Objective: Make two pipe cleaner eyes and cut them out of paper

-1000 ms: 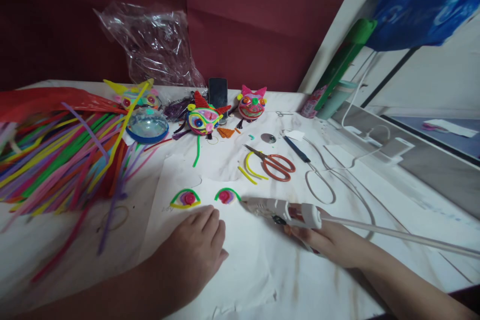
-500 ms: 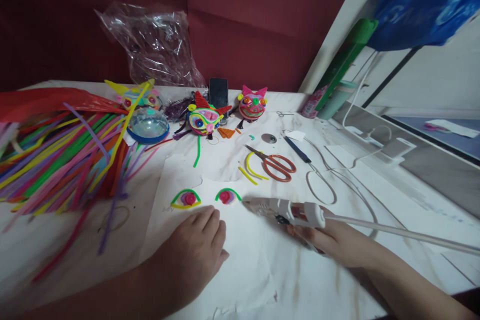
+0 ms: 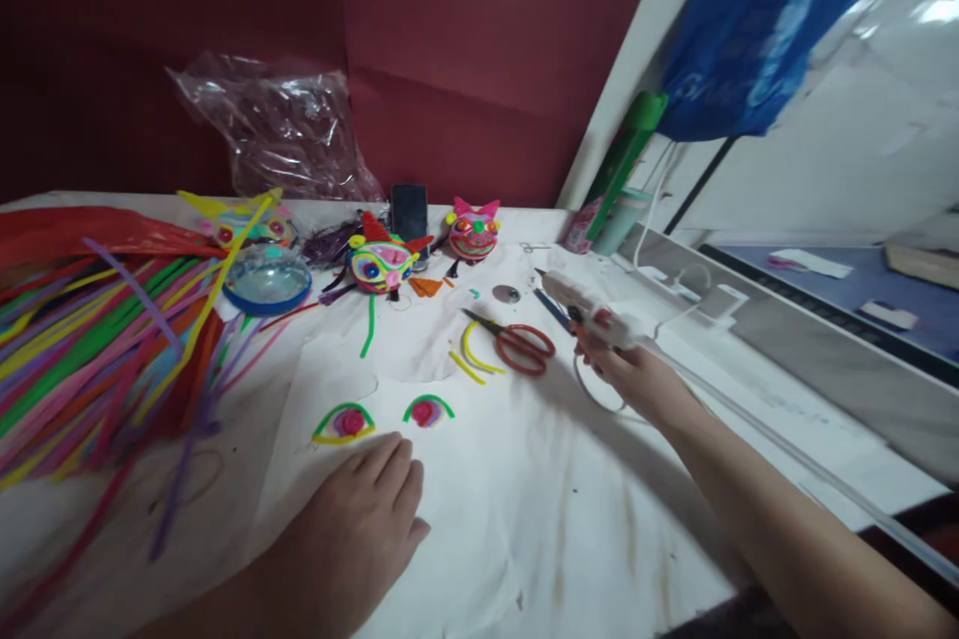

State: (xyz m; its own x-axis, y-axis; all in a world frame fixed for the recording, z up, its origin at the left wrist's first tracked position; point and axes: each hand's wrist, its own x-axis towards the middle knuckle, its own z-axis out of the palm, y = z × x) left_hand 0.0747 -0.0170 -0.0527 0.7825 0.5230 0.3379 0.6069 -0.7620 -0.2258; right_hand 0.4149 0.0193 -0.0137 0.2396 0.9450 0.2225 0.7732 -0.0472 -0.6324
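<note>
My left hand (image 3: 364, 519) rests on the white paper (image 3: 457, 509) just below two eye shapes, fingers curled together; whether anything is under them is hidden. The left eye shape (image 3: 349, 421) has a pink centre with green above and yellow below. Its neighbour (image 3: 427, 411) has a green upper edge and no yellow. My right hand (image 3: 625, 369) is wrapped round a white glue gun (image 3: 591, 312), whose tip points up and left near the blue-handled tool (image 3: 552, 310). Red-handled scissors (image 3: 520, 347) lie beside yellow strips (image 3: 469, 369).
Colourful pipe cleaners (image 3: 97, 349) spread across the left. Behind are decorated heads (image 3: 381, 265), a phone (image 3: 410, 212), a clear dish (image 3: 268, 280) and a plastic bag (image 3: 277, 130). The gun's cord (image 3: 779, 449) runs over the right forearm's side.
My right hand has lifted the glue gun away from the right eye shape, towards the back beyond the scissors. My left hand stays by the eye shapes. The view has shifted.
</note>
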